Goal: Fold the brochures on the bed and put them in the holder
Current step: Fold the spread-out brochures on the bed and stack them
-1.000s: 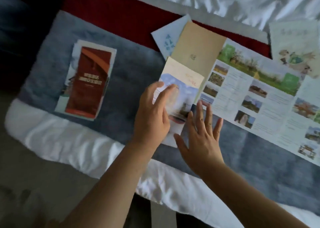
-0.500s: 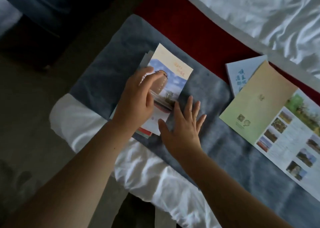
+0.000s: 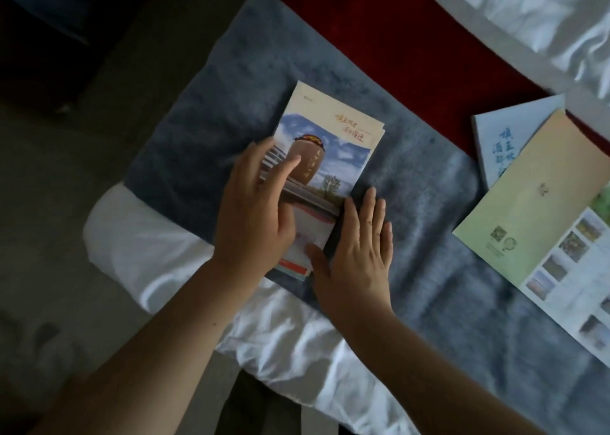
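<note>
We pressed a folded brochure [image 3: 325, 157] down onto the small pile [image 3: 290, 269] at the near end of the grey blanket [image 3: 211, 111], our left hand [image 3: 254, 210] lying flat across its lower left half with the fingers spread and unclenched, gripping nothing. Our right hand [image 3: 356, 253] lay open beside it, palm down on the blanket, its thumb touching the brochure's lower right edge as if to square the stack. The coloured edges of earlier brochures peeped out just beneath our left wrist. Well off to the right of our right hand lay the work not yet done: a large brochure [image 3: 534, 203], half unfolded, with a pale blue one [image 3: 495, 140] tucked partly under its far corner. We judged the step in hand to be the stacking of a finished fold, with the task perhaps midway. The next move, as we read it, called for lifting both hands clear and reaching right for the open sheet. No holder was to be seen anywhere near our hands.
</note>
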